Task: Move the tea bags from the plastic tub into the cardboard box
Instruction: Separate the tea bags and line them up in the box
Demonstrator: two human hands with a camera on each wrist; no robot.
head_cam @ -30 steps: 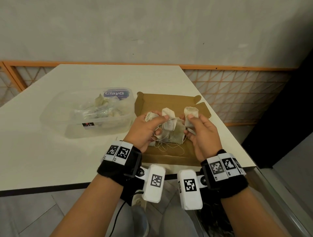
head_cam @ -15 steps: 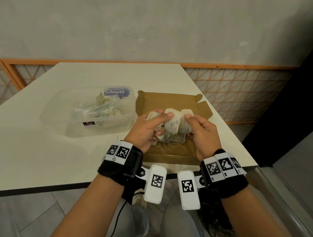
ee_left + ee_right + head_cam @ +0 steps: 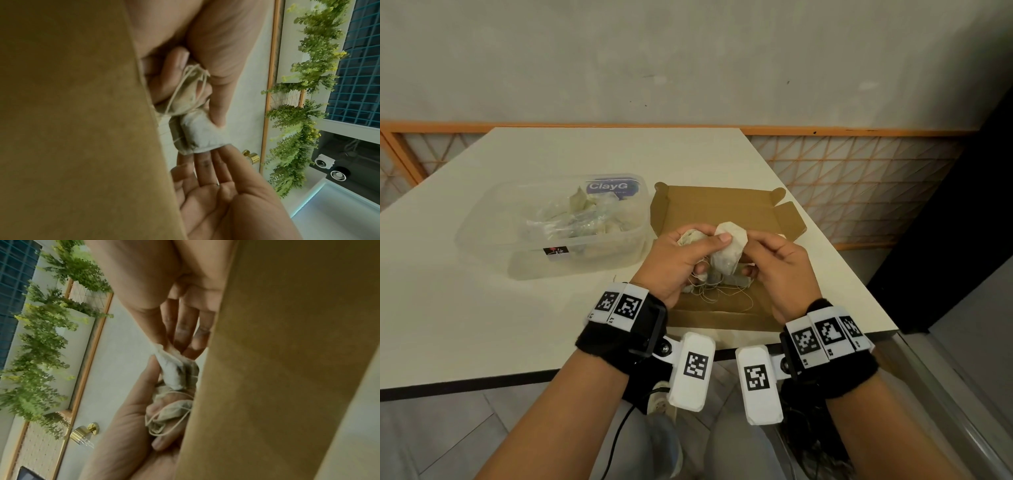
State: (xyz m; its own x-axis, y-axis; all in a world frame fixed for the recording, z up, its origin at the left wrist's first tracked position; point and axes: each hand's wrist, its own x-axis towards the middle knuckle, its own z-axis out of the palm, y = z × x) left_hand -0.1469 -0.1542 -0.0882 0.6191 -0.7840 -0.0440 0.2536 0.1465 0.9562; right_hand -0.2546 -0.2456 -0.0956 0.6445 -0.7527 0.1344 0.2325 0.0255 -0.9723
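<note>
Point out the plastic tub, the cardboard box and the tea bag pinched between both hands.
plastic tub [image 3: 482, 236]: head view, near left wall.
cardboard box [image 3: 722, 205]: head view, bare inner back panel.
tea bag [image 3: 729, 255]: head view, middle of the pale pouch.

Taking the cardboard box [image 3: 722, 212] as landmark: its lid is lying folded back on the far side, leaving the top open for entry from above. Both hands, the left hand [image 3: 681, 260] and right hand [image 3: 780, 270], are crowding the space over its middle, holding a clump of tea bags [image 3: 726, 253] with strings trailing onto the box floor. Just left of the box, the plastic tub [image 3: 551, 222] is standing open-topped, blocking a low sideways pass. Beyond the box, bare worktop [image 3: 602, 150] is lying open.
</note>
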